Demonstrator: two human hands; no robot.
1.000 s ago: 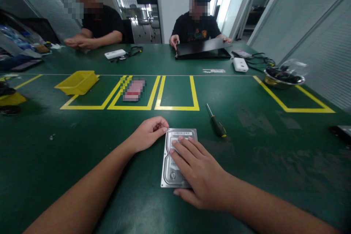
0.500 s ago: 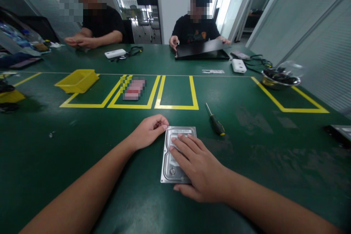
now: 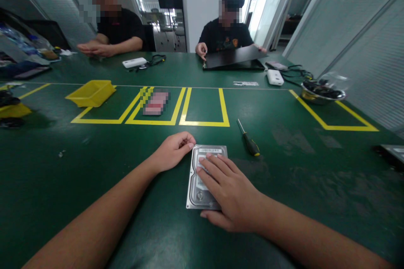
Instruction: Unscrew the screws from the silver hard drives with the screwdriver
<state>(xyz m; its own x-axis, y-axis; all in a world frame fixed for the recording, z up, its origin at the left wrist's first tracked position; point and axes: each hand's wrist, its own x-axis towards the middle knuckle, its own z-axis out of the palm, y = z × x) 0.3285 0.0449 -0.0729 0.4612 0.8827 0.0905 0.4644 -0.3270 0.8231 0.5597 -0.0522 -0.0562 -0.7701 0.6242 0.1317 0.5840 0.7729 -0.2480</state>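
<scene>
A silver hard drive (image 3: 197,185) lies label side up on the green table in front of me. My right hand (image 3: 225,183) rests flat across its top, fingers stretched out over the label and thumb by the near edge. At the drive's far left corner is my left hand (image 3: 178,147), its fingers curled and the thumb and forefinger closed at that corner. A screwdriver (image 3: 250,142) with a black and yellow handle lies to the right, beyond the drive, touched by neither hand.
Yellow tape outlines (image 3: 205,123) mark the table beyond my hands. A yellow bin (image 3: 91,93) stands left, a metal bowl (image 3: 322,96) of dark parts right. Across the table, one person (image 3: 227,33) holds a black panel (image 3: 235,56); another person (image 3: 120,29) sits left.
The whole view has shifted slightly. Both hands keep their places on and beside the hard drive, with no visible change in grip.
</scene>
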